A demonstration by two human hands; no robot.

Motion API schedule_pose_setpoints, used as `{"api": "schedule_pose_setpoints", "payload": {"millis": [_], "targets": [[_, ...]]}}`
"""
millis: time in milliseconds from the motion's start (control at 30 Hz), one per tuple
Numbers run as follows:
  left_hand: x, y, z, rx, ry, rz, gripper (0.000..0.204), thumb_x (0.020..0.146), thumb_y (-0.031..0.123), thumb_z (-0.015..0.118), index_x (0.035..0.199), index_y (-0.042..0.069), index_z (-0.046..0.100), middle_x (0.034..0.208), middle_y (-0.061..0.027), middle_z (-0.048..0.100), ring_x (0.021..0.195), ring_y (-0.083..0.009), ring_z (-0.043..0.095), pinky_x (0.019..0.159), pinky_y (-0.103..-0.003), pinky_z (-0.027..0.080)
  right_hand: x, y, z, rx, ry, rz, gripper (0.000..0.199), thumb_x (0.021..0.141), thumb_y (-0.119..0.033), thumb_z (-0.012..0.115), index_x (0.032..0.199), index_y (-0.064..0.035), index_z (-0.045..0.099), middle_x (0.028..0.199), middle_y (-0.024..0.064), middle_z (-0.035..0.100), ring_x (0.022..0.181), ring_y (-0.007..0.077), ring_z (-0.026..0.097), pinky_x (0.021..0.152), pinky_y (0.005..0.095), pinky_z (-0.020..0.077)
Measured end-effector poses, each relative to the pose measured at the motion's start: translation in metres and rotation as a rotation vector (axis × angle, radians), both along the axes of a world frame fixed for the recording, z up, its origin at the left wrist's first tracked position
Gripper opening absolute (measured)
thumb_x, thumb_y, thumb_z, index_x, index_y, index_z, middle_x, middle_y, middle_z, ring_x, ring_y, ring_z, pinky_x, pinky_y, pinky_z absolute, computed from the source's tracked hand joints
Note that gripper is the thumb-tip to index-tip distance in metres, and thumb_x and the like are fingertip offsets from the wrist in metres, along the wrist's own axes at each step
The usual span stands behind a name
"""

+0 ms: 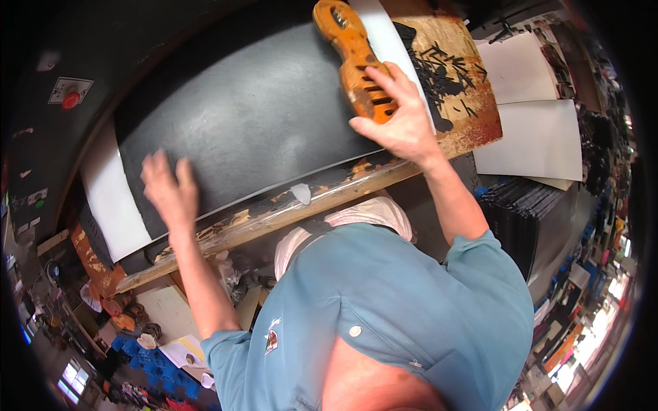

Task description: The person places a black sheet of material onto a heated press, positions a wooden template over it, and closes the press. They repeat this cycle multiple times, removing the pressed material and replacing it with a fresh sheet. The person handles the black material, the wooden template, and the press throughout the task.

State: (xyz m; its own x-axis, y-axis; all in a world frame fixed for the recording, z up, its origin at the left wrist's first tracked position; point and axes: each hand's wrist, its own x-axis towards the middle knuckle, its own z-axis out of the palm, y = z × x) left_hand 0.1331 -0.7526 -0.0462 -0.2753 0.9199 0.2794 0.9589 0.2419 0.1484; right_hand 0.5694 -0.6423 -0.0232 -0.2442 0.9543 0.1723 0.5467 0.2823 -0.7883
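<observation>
A black sheet (253, 116) lies over white sheeting (113, 192) on the work surface. On its far right part rests an orange, sole-shaped cutting die (353, 51) with slots through its near end. My right hand (404, 123) is over that slotted end, its fingers stretched and thumb spread; the fingertips appear to touch the die. Whether they bear any of its weight cannot be made out. Over the left edge of the black sheet, my left hand (170, 192) has its fingers apart and holds nothing, slightly smeared by motion.
Black cut scraps (445, 72) litter a worn board (483, 103) at right. White sheets (528, 140) lie beyond it, above a stack of dark sheets (524, 205). A wooden rail (267, 229) runs along the near edge. At left, a dark panel carries a red button (70, 100).
</observation>
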Motion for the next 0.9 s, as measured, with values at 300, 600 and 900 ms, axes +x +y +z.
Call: {"api": "schedule_pose_setpoints", "payload": {"millis": [300,600,900], "targets": [[-0.118,-0.025,0.001,0.059,-0.033,0.577,0.066,0.099,0.051,0.073,0.133,-0.006,0.068,0.118,-0.0326,0.073,0.111,-0.0485,0.070,0.099,-0.051,0.054,-0.029,-0.008,-0.023,0.216,-0.332,0.029,0.078,0.072,-0.029,0.083,0.140,0.0039,0.066,0.156,0.0364,0.041,0.130,0.0483,0.047,0.110,0.0565,0.0467],[-0.134,0.007,-0.011,0.287,-0.078,0.461,0.032,0.102,0.030,0.071,0.101,-0.002,0.075,0.095,-0.0243,0.077,0.089,-0.0441,0.074,0.083,-0.049,0.057,-0.047,-0.002,-0.025,0.213,-0.363,-0.011,0.079,0.073,-0.027,0.085,0.144,0.0022,0.065,0.155,0.0384,0.042,0.133,0.0496,0.048,0.112,0.0547,0.0466],[-0.151,-0.020,0.005,0.296,-0.320,0.258,0.021,0.099,0.017,0.075,0.107,-0.002,0.080,0.099,-0.0184,0.074,0.088,-0.0344,0.072,0.082,-0.043,0.055,-0.081,-0.016,0.004,-0.092,-0.081,-0.155,0.077,0.077,-0.020,0.088,0.147,0.0005,0.063,0.162,0.0282,0.042,0.135,0.0365,0.058,0.110,0.0443,0.0541]]}}
